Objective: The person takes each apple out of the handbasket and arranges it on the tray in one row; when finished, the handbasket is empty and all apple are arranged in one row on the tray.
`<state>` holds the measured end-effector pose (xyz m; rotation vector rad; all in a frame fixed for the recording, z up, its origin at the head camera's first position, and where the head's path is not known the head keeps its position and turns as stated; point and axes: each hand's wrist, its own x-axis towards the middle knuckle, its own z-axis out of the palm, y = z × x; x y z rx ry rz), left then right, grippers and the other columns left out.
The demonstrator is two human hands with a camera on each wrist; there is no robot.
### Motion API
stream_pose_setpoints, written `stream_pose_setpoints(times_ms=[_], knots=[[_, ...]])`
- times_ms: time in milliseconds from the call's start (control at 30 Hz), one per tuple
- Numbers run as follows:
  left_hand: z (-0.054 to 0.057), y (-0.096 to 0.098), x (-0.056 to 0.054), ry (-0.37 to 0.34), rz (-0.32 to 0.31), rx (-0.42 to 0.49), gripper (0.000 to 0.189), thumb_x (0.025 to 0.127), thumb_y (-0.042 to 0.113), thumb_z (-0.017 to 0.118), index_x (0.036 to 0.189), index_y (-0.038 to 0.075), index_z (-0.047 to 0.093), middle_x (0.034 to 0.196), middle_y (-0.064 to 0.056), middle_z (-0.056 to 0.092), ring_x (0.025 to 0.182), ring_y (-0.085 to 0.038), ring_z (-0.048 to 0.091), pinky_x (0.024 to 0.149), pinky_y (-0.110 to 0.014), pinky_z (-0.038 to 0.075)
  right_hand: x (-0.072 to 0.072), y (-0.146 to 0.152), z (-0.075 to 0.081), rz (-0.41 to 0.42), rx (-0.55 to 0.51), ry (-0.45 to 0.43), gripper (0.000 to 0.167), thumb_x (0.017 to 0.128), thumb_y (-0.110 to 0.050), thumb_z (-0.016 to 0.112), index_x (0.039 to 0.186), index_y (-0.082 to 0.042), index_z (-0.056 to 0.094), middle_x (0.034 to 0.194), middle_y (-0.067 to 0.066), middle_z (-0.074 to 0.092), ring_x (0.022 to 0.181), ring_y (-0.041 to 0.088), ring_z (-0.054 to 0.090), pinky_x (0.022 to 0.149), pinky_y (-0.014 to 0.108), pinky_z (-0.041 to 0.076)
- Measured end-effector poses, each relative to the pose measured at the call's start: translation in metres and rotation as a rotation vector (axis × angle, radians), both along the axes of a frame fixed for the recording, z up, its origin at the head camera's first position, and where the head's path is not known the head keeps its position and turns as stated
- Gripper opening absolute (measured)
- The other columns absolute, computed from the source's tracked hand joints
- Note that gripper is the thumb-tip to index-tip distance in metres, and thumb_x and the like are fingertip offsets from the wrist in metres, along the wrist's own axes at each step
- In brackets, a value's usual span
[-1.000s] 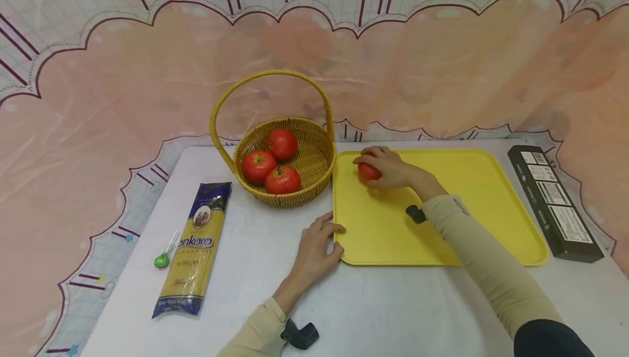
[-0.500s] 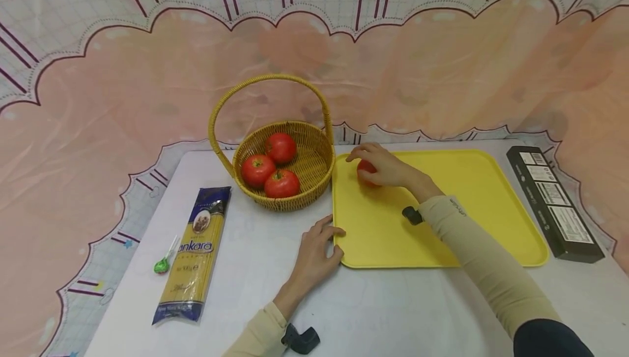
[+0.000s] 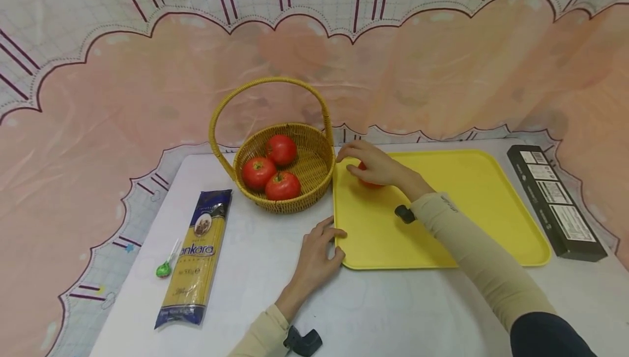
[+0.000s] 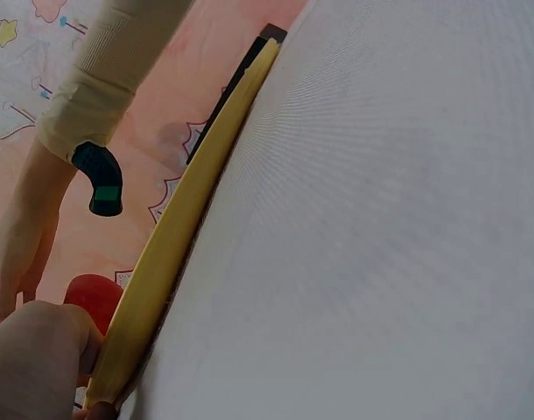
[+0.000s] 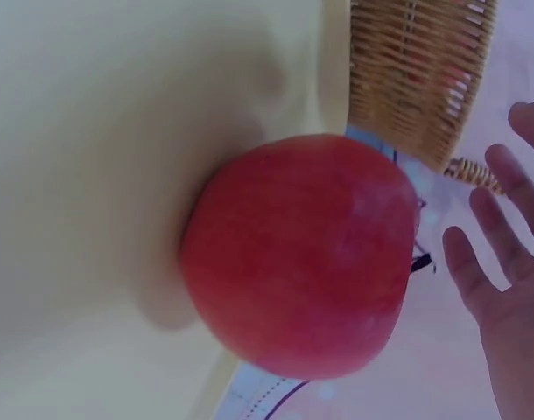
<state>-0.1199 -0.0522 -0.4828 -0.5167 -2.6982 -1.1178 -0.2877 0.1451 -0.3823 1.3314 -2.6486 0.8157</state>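
Note:
A red tomato (image 5: 298, 254) rests on the yellow tray (image 3: 472, 204), near its back left corner. My right hand (image 3: 371, 163) hovers just over it and to its left, fingers relaxed and apart from the fruit. The right wrist view shows a gap between palm and tomato; in the head view the hand hides most of it. At the tray's front left corner, my left hand (image 3: 316, 253) grips the rim between thumb and fingers. Left of the tray stands a yellow wicker basket (image 3: 314, 152) with a tall handle, holding three tomatoes (image 3: 282, 186).
A pack of spaghetti (image 3: 194, 259) lies at the left of the white table (image 3: 393, 313), with a green lollipop (image 3: 164, 269) beside it. Along the tray's right edge lies a black box (image 3: 555, 204). A patterned cloth (image 3: 304, 51) hangs behind the table.
My right hand has let go of the tomato and moved up and left toward the basket, its fingers loosening. The tomato stays on the tray. My left hand keeps its place at the rim.

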Motion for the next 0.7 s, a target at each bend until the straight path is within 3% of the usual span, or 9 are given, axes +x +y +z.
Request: stream_pose_setpoints(times_ms=[700], knots=[[0.001, -0.001, 0.001, 0.002, -0.003, 0.017, 0.025, 0.078, 0.011, 0.060, 0.101, 0.019, 0.068, 0.136, -0.008, 0.053, 0.122, -0.023, 0.052, 0.087, -0.038, 0.036, 0.002, -0.045, 0.009, 0.095, 0.057, -0.005, 0.024, 0.091, -0.014, 0.054, 0.113, -0.014, 0.062, 0.121, 0.004, 0.056, 0.116, 0.021, 0.051, 0.102, 0.039, 0.040]])
